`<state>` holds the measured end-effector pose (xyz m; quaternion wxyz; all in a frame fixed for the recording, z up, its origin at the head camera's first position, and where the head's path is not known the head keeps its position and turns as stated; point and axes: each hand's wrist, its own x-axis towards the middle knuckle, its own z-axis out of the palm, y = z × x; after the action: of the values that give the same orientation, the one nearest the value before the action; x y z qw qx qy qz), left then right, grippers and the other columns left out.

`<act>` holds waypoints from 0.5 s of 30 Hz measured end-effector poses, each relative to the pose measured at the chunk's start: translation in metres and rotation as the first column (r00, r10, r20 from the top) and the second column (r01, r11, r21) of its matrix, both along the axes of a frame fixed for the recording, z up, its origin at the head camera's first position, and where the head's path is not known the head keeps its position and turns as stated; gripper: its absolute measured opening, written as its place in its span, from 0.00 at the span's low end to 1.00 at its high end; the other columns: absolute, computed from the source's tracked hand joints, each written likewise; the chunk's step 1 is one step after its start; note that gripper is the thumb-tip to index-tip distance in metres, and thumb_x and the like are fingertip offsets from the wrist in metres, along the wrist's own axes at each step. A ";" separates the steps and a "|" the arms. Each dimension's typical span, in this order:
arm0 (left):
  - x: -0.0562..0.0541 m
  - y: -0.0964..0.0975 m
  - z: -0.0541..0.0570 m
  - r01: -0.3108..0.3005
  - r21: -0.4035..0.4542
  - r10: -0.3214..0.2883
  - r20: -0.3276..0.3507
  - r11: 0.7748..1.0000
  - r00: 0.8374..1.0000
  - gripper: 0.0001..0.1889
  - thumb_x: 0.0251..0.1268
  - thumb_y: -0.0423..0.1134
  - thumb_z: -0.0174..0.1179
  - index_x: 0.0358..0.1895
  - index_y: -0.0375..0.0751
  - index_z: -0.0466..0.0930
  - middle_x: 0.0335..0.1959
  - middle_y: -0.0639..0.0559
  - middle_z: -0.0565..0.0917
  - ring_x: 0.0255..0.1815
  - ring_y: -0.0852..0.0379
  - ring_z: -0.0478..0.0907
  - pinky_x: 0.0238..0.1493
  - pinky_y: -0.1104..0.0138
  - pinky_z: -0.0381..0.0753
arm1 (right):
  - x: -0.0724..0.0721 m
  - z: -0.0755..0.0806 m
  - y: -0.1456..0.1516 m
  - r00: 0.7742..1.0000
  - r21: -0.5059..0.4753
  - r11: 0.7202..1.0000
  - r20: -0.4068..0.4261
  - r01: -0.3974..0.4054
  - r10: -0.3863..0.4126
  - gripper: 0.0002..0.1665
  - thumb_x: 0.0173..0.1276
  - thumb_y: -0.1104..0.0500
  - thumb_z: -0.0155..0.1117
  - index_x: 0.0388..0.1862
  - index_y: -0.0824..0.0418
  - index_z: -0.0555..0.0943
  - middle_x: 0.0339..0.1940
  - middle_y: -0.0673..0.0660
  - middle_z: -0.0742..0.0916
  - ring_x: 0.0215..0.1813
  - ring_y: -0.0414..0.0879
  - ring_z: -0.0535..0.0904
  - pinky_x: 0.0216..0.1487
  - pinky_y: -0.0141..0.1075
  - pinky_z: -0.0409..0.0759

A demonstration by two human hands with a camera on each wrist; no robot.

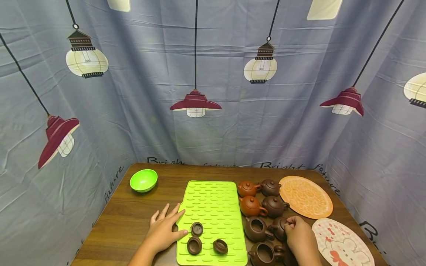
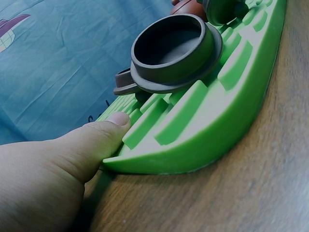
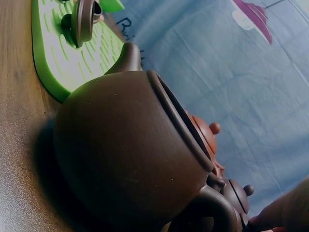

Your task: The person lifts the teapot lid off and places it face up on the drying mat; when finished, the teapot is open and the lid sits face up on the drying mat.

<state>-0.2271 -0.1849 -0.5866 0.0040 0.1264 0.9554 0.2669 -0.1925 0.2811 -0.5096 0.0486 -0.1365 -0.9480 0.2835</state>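
My left hand (image 1: 162, 229) lies with spread fingers at the left edge of a lime-green ridged mat (image 1: 213, 207); its thumb (image 2: 111, 125) touches the mat. Three dark brown teapot lids rest on it: one lid (image 1: 197, 229) and another (image 1: 194, 245) upside down, the third lid (image 1: 220, 246) tilted. Over at the right, my right hand (image 1: 301, 236) pinches the lid of a dark brown teapot (image 1: 279, 229) at its knob, partly hidden by the fingers. Beside it stand two lidless dark teapots, an upper teapot (image 1: 255, 228) and a nearer teapot (image 1: 263, 254).
Behind them stand two orange-brown teapots, one teapot (image 1: 247, 188) farther back, and two lidded dark teapots, including this teapot (image 1: 273, 205). An orange round placemat (image 1: 306, 197) and a bunny-print placemat (image 1: 342, 242) lie right. A green bowl (image 1: 144, 181) sits back left. Curtains surround the table (image 1: 113, 229).
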 end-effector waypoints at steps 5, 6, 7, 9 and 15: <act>0.000 0.000 0.000 0.002 0.002 -0.002 0.003 1.000 1.000 0.43 0.61 0.72 0.66 0.78 0.62 0.71 0.85 0.58 0.60 0.87 0.37 0.46 0.77 0.32 0.35 | 0.002 0.000 -0.001 1.000 0.004 1.000 -0.018 0.007 -0.007 0.12 0.76 0.60 0.61 0.48 0.69 0.82 0.33 0.56 0.84 0.36 0.52 0.81 0.40 0.53 0.78; 0.000 0.000 0.000 0.002 0.002 -0.002 0.004 1.000 1.000 0.43 0.61 0.72 0.66 0.79 0.62 0.70 0.85 0.58 0.60 0.87 0.37 0.46 0.77 0.32 0.35 | 0.002 0.000 -0.001 1.000 0.004 1.000 -0.025 0.008 -0.008 0.13 0.77 0.60 0.60 0.49 0.70 0.81 0.33 0.57 0.85 0.37 0.53 0.82 0.40 0.53 0.78; 0.000 0.000 0.000 0.003 0.003 -0.003 0.004 1.000 1.000 0.43 0.61 0.72 0.66 0.78 0.62 0.71 0.85 0.58 0.60 0.87 0.37 0.47 0.77 0.32 0.35 | 0.002 0.000 -0.001 1.000 0.002 1.000 -0.029 0.007 -0.007 0.13 0.77 0.60 0.59 0.49 0.71 0.81 0.34 0.58 0.85 0.37 0.53 0.82 0.40 0.54 0.78; 0.000 0.001 0.000 0.004 0.001 -0.004 0.002 1.000 1.000 0.43 0.61 0.72 0.66 0.78 0.62 0.71 0.85 0.58 0.60 0.87 0.37 0.47 0.77 0.32 0.36 | 0.003 0.001 -0.001 0.999 -0.004 1.000 -0.040 0.011 -0.011 0.15 0.79 0.60 0.58 0.51 0.72 0.80 0.35 0.60 0.86 0.37 0.55 0.83 0.40 0.55 0.79; 0.000 0.001 0.000 0.003 0.004 -0.003 0.000 1.000 1.000 0.43 0.60 0.72 0.66 0.78 0.62 0.71 0.85 0.57 0.60 0.87 0.36 0.47 0.77 0.32 0.36 | 0.002 0.000 -0.003 0.999 -0.065 0.998 -0.045 0.015 -0.018 0.17 0.82 0.58 0.55 0.54 0.73 0.77 0.37 0.64 0.85 0.38 0.55 0.82 0.39 0.50 0.78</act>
<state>-0.2269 -0.1842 -0.5870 0.0041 0.1278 0.9546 0.2689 -0.1904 0.2783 -0.5097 0.0680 -0.1392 -0.9358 0.3167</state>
